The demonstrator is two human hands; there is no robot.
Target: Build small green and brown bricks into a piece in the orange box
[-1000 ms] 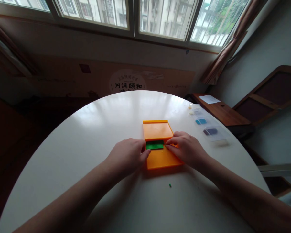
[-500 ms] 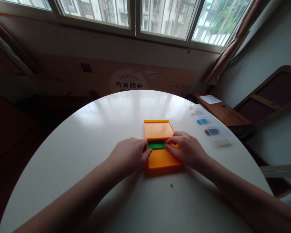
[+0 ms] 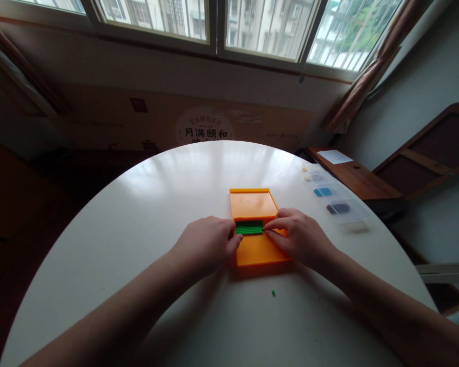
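Observation:
An orange plastic tray (image 3: pixel 262 250) with a raised back section lies on the white table. Across its middle runs a narrow strip of small green studded bricks (image 3: pixel 248 228). My left hand (image 3: pixel 212 239) is closed at the tray's left edge, its curled fingers and thumb gripping there beside the strip's left end. At the strip's right end, my right hand (image 3: pixel 296 232) makes a pinch with thumb and forefinger. Whatever lies between those fingertips is too small to make out. One loose green brick (image 3: pixel 273 293) rests on the table in front of the tray.
Clear plastic bags (image 3: pixel 348 211) with blue, dark and pale pieces lie along the right rim of the round white table (image 3: pixel 137 204). Beyond that rim stands a wooden desk (image 3: pixel 363 178) with a white paper (image 3: pixel 335 156) on it. Windows are behind.
The whole view has shifted slightly, so everything sits a little further right. Both hands keep nearly the same place at the tray, the right fingertips still pinched at the strip's end.

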